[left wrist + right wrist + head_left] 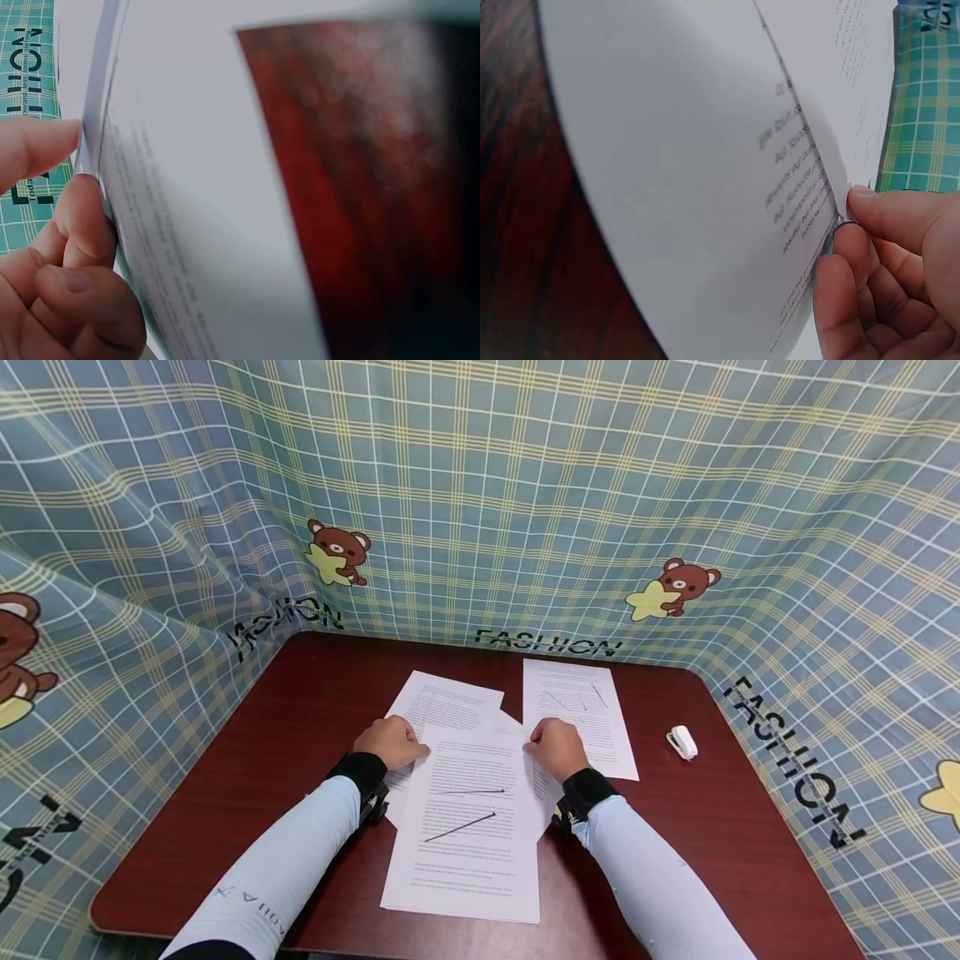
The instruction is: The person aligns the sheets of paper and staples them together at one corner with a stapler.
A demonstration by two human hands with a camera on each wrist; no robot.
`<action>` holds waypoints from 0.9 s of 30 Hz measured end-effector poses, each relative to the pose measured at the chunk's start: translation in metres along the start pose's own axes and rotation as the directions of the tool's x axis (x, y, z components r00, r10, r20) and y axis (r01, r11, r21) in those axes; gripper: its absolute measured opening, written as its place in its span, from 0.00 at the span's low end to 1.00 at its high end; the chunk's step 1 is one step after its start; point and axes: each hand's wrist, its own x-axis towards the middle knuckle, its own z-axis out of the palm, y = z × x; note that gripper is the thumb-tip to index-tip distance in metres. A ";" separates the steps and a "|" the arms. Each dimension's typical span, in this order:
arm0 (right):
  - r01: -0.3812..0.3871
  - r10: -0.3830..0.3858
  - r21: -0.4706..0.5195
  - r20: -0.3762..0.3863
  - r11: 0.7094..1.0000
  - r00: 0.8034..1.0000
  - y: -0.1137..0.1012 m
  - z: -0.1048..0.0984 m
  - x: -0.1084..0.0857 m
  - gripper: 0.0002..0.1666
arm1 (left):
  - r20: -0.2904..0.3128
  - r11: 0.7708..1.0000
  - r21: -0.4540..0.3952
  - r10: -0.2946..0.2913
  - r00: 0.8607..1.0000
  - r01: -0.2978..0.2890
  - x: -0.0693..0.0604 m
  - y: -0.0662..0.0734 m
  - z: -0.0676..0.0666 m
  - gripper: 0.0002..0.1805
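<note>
Office-like work spot, curtained off: printed sheets (pixel 471 843) and white stapler (pixel 683 742) on reddish-brown tabletop (pixel 300 718); checked cloth (pixel 487 468) with cartoon bears (pixel 342 545) hangs along back and both sides.

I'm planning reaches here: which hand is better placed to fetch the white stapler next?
Probably the right hand: it is nearer the white stapler, while the left hand is at the top sheet's left edge. Both pinch paper, so the right would likely need to let go first.
</note>
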 end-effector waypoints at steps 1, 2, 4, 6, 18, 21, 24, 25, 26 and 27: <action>0.001 -0.001 -0.005 -0.004 1.000 1.000 0.000 0.000 0.000 0.09 | 0.000 1.000 0.000 0.000 1.000 0.000 0.000 0.000 0.000 0.16; 0.000 0.000 -0.008 -0.004 1.000 1.000 0.000 0.001 0.000 0.09 | -0.002 1.000 0.002 0.001 1.000 -0.001 0.001 -0.001 0.001 0.16; -0.006 0.006 -0.009 -0.004 1.000 1.000 0.000 0.001 0.000 0.09 | -0.007 1.000 0.005 0.006 1.000 -0.006 0.002 -0.001 0.002 0.16; -0.011 0.011 -0.014 -0.003 1.000 1.000 0.000 0.002 0.001 0.10 | -0.008 1.000 0.009 0.011 1.000 -0.011 0.003 -0.002 0.002 0.16; -0.053 0.053 -0.029 0.002 0.998 0.999 -0.004 0.002 -0.002 0.11 | 0.013 1.000 0.028 -0.008 1.000 0.007 0.000 0.000 -0.001 0.18; -0.052 0.052 -0.036 -0.004 0.998 0.999 -0.003 0.004 -0.002 0.11 | 0.011 1.000 0.030 -0.006 1.000 0.006 -0.001 0.001 -0.001 0.18; -0.043 0.043 -0.042 -0.012 0.998 0.999 -0.002 0.005 -0.002 0.11 | -0.002 0.999 0.033 0.012 1.000 -0.012 -0.002 0.002 0.000 0.18; -0.037 0.037 -0.045 -0.016 0.998 0.999 -0.002 0.004 -0.002 0.11 | -0.007 0.999 0.035 0.019 1.000 -0.019 -0.003 0.003 0.000 0.17; -0.033 0.032 -0.048 -0.019 0.998 0.999 -0.002 0.004 -0.002 0.11 | -0.008 0.999 0.034 0.025 1.000 -0.025 -0.003 0.004 0.001 0.17; -0.028 0.027 -0.049 -0.022 0.998 0.999 -0.002 0.003 -0.003 0.11 | -0.009 0.999 0.032 0.031 0.999 -0.031 -0.003 0.005 0.001 0.17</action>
